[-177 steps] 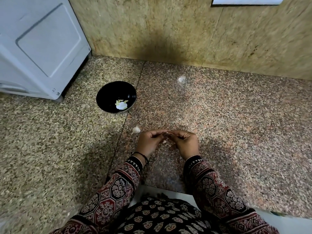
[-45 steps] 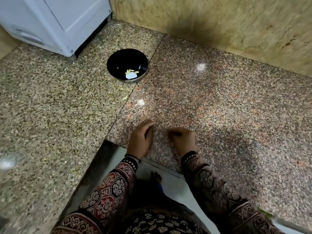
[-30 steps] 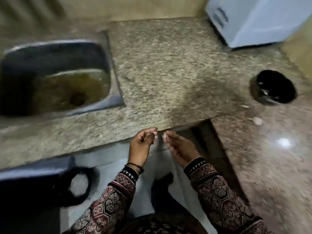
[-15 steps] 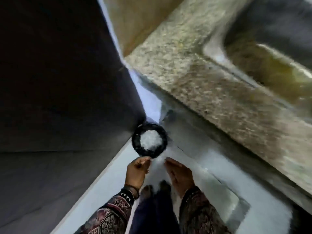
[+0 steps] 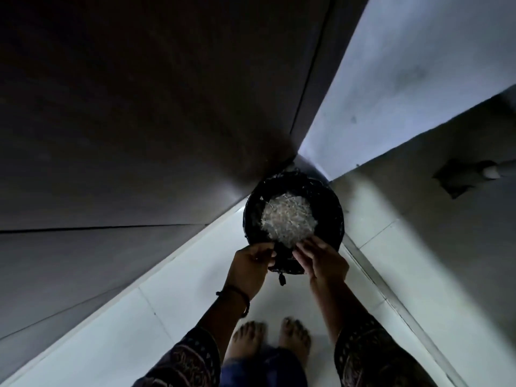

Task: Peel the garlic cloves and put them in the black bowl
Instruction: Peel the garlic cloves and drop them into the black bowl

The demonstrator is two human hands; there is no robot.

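Left hand: fingers curled at near rim of black bin, I cannot tell whether they hold anything | right hand: fingers straight, spread over pale scraps inside bin | garlic cloves, black bowl: I cannot tell where.

Black bin with pale whitish, straw-flecked scraps inside. White floor tiles. Dark grey cabinet panels. Sleeves patterned in dark red and black. Black wristband. Blue trousers.
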